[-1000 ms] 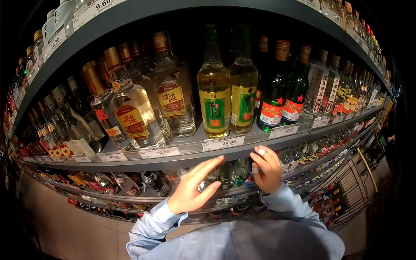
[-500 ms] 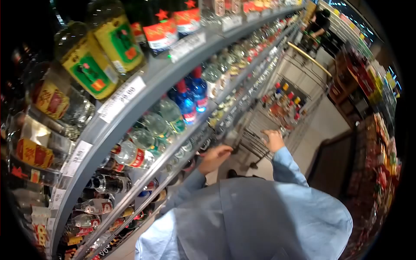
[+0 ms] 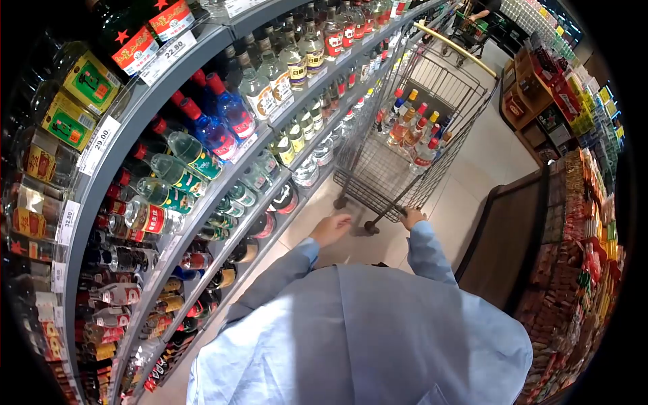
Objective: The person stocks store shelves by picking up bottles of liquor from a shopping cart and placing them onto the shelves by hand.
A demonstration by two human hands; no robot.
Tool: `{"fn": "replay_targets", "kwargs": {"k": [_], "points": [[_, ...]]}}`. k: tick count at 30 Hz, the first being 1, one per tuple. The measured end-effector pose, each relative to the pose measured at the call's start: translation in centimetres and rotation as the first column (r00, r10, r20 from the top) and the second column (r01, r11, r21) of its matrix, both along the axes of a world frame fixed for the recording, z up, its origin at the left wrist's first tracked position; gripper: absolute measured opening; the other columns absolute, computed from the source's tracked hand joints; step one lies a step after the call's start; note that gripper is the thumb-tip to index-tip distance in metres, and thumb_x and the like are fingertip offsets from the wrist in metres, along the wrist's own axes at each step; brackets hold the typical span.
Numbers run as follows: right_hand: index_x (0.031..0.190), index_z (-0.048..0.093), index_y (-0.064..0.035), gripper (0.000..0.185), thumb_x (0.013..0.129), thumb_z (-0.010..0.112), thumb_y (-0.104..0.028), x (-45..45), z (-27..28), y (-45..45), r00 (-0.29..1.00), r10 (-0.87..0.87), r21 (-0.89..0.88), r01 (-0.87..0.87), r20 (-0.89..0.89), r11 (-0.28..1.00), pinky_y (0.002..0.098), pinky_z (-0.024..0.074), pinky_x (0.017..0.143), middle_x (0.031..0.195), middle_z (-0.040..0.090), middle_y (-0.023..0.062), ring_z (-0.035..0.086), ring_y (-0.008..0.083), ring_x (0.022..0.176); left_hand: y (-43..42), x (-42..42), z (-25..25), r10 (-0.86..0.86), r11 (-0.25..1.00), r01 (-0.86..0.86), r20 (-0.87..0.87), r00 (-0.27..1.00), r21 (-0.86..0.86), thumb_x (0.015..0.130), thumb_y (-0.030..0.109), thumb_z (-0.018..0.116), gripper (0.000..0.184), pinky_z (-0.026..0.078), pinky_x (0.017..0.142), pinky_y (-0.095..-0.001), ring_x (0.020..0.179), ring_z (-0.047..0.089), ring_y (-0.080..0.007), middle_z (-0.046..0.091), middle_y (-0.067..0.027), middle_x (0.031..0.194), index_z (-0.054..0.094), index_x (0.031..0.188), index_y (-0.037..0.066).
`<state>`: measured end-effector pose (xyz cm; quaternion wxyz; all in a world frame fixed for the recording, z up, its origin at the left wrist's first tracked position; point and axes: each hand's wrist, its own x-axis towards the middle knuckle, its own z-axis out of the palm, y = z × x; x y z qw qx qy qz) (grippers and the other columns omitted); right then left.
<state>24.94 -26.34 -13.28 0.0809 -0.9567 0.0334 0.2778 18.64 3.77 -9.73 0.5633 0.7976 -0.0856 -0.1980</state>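
My right hand [image 3: 413,217] is at the near end of the wire shopping cart [image 3: 435,64], its fingers curled round the rim by the corner. Several bottles [image 3: 412,128] with red, blue and yellow caps stand together inside the cart. To the left, my left hand [image 3: 331,229] is held in the air above the floor, between the shelves and the cart. It holds nothing, and its fingers point to the right, loosely apart.
Curved shelves [image 3: 158,104] of bottles run along the left side. Packaged goods [image 3: 574,270] and a dark-edged display [image 3: 503,236] stand at the right. Pale floor tiles [image 3: 449,192] show beside the cart. A person's arm [image 3: 480,13] is near another cart [image 3: 466,34] at the far end.
The view has swung right from the bottle shelf to the aisle and cart. My right hand has come from in front of the shelf to the cart's near end and closed there.
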Motion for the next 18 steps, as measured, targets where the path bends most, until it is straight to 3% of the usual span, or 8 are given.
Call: {"fn": "replay_targets", "kwargs": {"k": [3,7,10,12,14,16,18], "points": [[0.118,0.047,-0.0144,0.042,0.082,0.051,-0.035,-1.1,-3.4,-2.4,0.983,0.092,0.059,-0.103,0.157,0.993,0.0575,0.0240,0.098,0.123,0.049,0.0101,0.045,0.0273,0.115,-4.7,-0.7,0.0,0.005,1.000,-0.004,-0.049,0.999,0.020,0.084,0.016,0.052,0.035,0.043,0.087,-0.0310,0.103,0.055,-0.0208,0.057,-0.0124,0.113,0.051,0.115,0.001],[0.126,0.038,-0.0155,0.052,0.078,0.055,-0.024,-1.4,-2.5,-3.5,0.964,0.222,0.046,-0.231,0.147,0.972,0.0566,0.0207,0.101,0.126,0.046,0.0066,0.034,0.0258,0.123,-8.9,-2.1,-2.3,-0.025,0.999,0.026,-0.014,1.000,0.040,0.084,0.019,0.054,0.037,0.043,0.088,-0.0313,0.103,0.055,-0.0209,0.056,-0.0123,0.114,0.051,0.117,0.002],[0.128,0.035,-0.0163,0.056,0.077,0.056,-0.023,0.0,-3.5,-5.3,0.941,0.259,0.015,-0.269,0.218,0.963,0.0563,0.0187,0.102,0.126,0.046,0.0066,0.034,0.0265,0.123,-10.5,-4.3,-3.7,0.025,0.997,-0.023,-0.023,0.999,0.069,0.083,0.022,0.055,0.039,0.043,0.088,-0.0325,0.104,0.054,-0.0230,0.055,-0.0129,0.114,0.051,0.117,0.003],[0.122,0.042,-0.0139,0.048,0.078,0.055,-0.027,1.0,-3.1,-5.9,0.921,0.390,-0.049,-0.388,0.029,0.920,0.0553,0.0175,0.103,0.124,0.047,0.0069,0.033,0.0263,0.125,-10.7,-5.8,-3.1,0.066,0.992,-0.058,-0.072,0.995,0.110,0.082,0.023,0.055,0.039,0.043,0.089,-0.0344,0.105,0.054,-0.0268,0.055,-0.0144,0.115,0.051,0.116,0.004],[0.119,0.046,-0.0123,0.044,0.079,0.054,-0.029,1.2,-2.9,-5.5,0.902,0.429,-0.093,-0.432,-0.046,0.897,0.0530,0.0183,0.104,0.124,0.048,0.0071,0.032,0.0257,0.125,-10.6,-6.8,-3.3,0.073,0.987,-0.064,-0.055,0.996,0.148,0.082,0.024,0.055,0.039,0.044,0.088,-0.0347,0.105,0.055,-0.0272,0.055,-0.0139,0.115,0.051,0.116,0.005],[0.117,0.047,-0.0116,0.044,0.078,0.055,-0.029,0.8,-3.5,-5.1,0.910,0.414,-0.139,-0.412,-0.019,0.900,0.0509,0.0197,0.104,0.123,0.049,0.0066,0.033,0.0265,0.124,-10.3,-7.8,-2.9,0.121,0.982,-0.116,-0.026,0.992,0.152,0.082,0.025,0.055,0.039,0.044,0.087,-0.0353,0.103,0.055,-0.0279,0.056,-0.0137,0.114,0.052,0.115,0.006],[0.116,0.048,-0.0106,0.047,0.076,0.056,-0.032,0.4,-3.8,-5.1,0.904,0.427,-0.126,-0.421,0.024,0.898,0.0496,0.0204,0.104,0.122,0.050,0.0076,0.034,0.0286,0.123,-9.9,-8.1,-1.7,0.135,0.957,-0.117,-0.051,0.990,0.264,0.084,0.025,0.055,0.038,0.044,0.087,-0.0338,0.105,0.054,-0.0235,0.055,-0.0112,0.116,0.051,0.117,0.007]]}}
